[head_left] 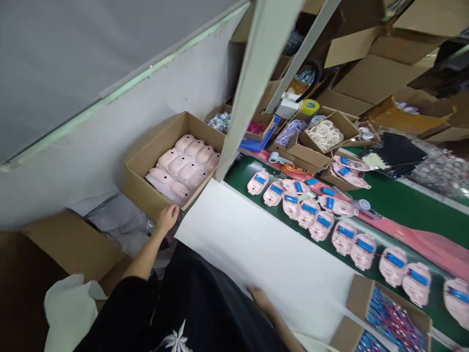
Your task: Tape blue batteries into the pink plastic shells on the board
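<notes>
My left hand (168, 218) is at the near edge of an open cardboard box (142, 188), its fingers curled against the box's corner. Inside the box, pale pink plastic housings (187, 169) lie in rows on a white sheet. My right hand (261, 297) is low over the near edge of a white board (264, 239). Motion smears it and its fingers do not show clearly, though nothing is visible in it.
Pink housings with blue batteries (309, 209) line a green work surface (388, 193), beside a pink plastic strip (414, 237). A metal post (249, 83) rises by the box. Wire bundles fill a carton (397, 313) at lower right. Cartons with white cords (325, 135) stand behind.
</notes>
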Motion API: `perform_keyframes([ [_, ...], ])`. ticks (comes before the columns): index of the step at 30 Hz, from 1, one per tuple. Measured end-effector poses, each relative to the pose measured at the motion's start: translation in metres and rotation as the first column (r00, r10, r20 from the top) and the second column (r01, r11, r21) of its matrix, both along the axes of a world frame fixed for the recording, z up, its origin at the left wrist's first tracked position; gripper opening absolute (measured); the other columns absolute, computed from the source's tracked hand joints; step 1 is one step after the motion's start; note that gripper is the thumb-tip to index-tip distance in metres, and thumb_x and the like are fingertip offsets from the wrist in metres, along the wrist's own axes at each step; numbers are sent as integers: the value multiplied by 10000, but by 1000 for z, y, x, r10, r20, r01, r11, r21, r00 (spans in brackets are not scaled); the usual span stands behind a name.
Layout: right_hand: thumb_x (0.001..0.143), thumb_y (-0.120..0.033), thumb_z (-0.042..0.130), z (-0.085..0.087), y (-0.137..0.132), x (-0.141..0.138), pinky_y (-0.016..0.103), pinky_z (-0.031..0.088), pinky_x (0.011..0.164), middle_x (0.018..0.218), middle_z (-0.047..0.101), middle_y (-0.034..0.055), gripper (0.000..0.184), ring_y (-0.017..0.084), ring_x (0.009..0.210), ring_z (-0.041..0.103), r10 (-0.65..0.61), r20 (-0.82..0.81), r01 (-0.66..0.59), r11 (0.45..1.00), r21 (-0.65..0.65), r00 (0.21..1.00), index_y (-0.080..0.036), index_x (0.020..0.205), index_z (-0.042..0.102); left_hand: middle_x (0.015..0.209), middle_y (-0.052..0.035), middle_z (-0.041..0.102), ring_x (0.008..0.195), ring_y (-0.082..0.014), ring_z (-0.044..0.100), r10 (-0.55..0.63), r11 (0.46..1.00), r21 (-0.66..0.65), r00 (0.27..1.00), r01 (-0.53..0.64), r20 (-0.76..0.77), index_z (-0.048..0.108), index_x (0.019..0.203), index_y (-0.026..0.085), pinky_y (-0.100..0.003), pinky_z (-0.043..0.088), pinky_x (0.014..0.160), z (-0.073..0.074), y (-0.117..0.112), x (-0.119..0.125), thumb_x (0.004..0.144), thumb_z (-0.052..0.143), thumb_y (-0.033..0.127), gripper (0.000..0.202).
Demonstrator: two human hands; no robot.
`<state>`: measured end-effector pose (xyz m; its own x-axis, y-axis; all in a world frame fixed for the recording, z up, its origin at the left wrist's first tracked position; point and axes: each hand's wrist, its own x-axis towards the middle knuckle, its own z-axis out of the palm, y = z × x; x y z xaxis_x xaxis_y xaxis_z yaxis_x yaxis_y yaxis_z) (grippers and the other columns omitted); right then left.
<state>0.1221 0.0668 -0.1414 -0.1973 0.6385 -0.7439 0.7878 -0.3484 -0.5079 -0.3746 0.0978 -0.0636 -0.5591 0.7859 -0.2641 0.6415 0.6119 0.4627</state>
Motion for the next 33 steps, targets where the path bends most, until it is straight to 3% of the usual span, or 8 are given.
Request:
perform_keyframes([
  [5, 809, -811, 363, 39, 75, -143, 414, 498, 593, 461, 382, 7, 634, 230, 514, 507, 119, -81, -117, 993, 23, 990, -260, 500, 304, 1208, -224, 722, 1233, -338, 629, -134, 959, -246, 989, 144, 56, 714, 1166, 141, -423, 458, 1047, -53, 150, -115, 914, 633, 428, 390],
  [10, 1019, -622, 319, 72, 185, -329, 336, 514, 794, 711, 643, 64, 576, 213, 735, 607, 426, -84, -391, 879, 272, 901, -223, 679, 558, 1439, -376, 518, 1378, -448, 476, -159, 859, -478, 983, 181, 88, 526, 1418, 7, -515, 401, 1091, -118, 207, -150, 787, 798, 432, 808],
  [14, 1024, -393, 446, 39, 272, -451, 473, 429, 1052, 1291, 664, 202, 382, 343, 1243, 547, 610, 268, -663, 643, 382, 746, -155, 1247, 644, 1408, -370, 545, 1350, -504, 479, -225, 795, -546, 965, 263, 137, 614, 1334, 49, -600, 384, 1081, -127, 220, -158, 680, 892, 453, 817],
  [17, 977, -330, 520, -2, 311, -498, 600, 361, 1104, 1572, 430, 283, 607, 428, 1414, 391, 628, 445, -753, 630, 191, 638, -66, 1518, 447, 1325, -273, 650, 1314, -474, 530, -295, 782, -511, 934, 358, 204, 714, 1161, 146, -570, 414, 1061, -113, 225, -175, 634, 919, 465, 649],
  [22, 983, -200, 403, -31, 317, -515, 701, 354, 1070, 1690, 196, 287, 657, 491, 1506, 242, 600, 521, -754, 642, 140, 608, -39, 1612, 304, 1156, -180, 734, 1123, -362, 672, -358, 826, -369, 902, 426, 240, 702, 1104, 205, -432, 490, 949, -57, 196, -199, 861, 717, 507, 388],
  [27, 968, -202, 478, 30, 330, -506, 568, 454, 1041, 1429, 574, 315, 505, 427, 1293, 562, 577, 382, -683, 683, 259, 722, -24, 1437, 531, 1033, -117, 731, 1017, -297, 691, -244, 969, 34, 933, 243, 264, 649, 1103, 220, -370, 520, 870, 17, 119, -189, 984, 528, 505, 332],
  [31, 957, -273, 518, 102, 334, -399, 428, 494, 1022, 1209, 738, 130, 380, 304, 1140, 661, 262, 22, -239, 843, 481, 965, -183, 1304, 645, 1036, -97, 710, 1020, -283, 682, -183, 971, 202, 945, 130, 272, 634, 1140, 246, -373, 544, 898, 50, 70, -155, 994, 480, 527, 352],
  [33, 922, -263, 511, 120, 307, -315, 394, 525, 988, 1181, 744, 93, 384, 267, 1101, 667, -6, -246, 135, 849, 511, 969, -172, 1266, 657, 1087, -107, 702, 1075, -295, 671, -270, 938, 282, 936, 202, 227, 650, 1127, 257, -397, 540, 963, 52, 64, -131, 985, 505, 492, 311],
])
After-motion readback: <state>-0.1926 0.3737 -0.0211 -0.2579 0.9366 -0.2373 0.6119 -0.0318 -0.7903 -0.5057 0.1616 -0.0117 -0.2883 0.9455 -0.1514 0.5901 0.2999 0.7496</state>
